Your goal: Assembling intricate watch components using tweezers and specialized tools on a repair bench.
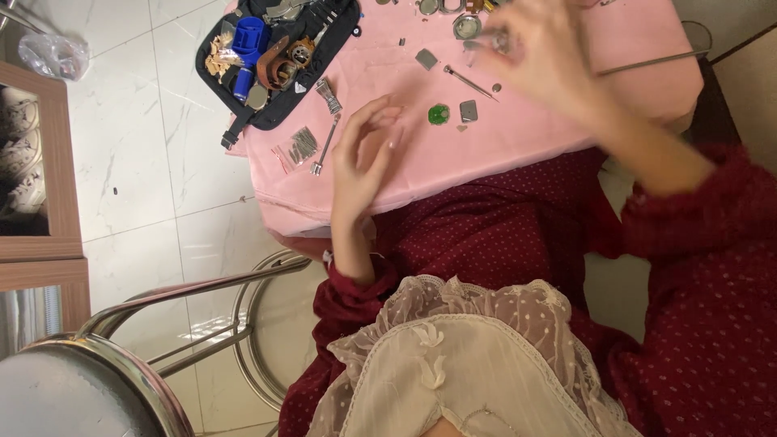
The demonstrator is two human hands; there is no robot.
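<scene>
My left hand (364,154) hovers at the near edge of the pink-covered table (518,137), fingers loosely curled and apart, holding nothing. It is nearest a slim metal tool (325,147) and a small bag of pins (301,144) to its left. A small green round part (439,114) and a grey square piece (468,111) lie just to its right. My right hand (550,57) is raised over the far side and is blurred. Its fingertips are close around a small shiny part (500,40), but I cannot tell whether they grip it. A thin pin driver (469,82) lies below that hand.
A black tool pouch (275,57) with a blue tool, a brown strap and small parts sits at the table's far left. A round metal case (466,26) lies near the far edge. A chrome stool (121,356) stands on the white tile floor at lower left.
</scene>
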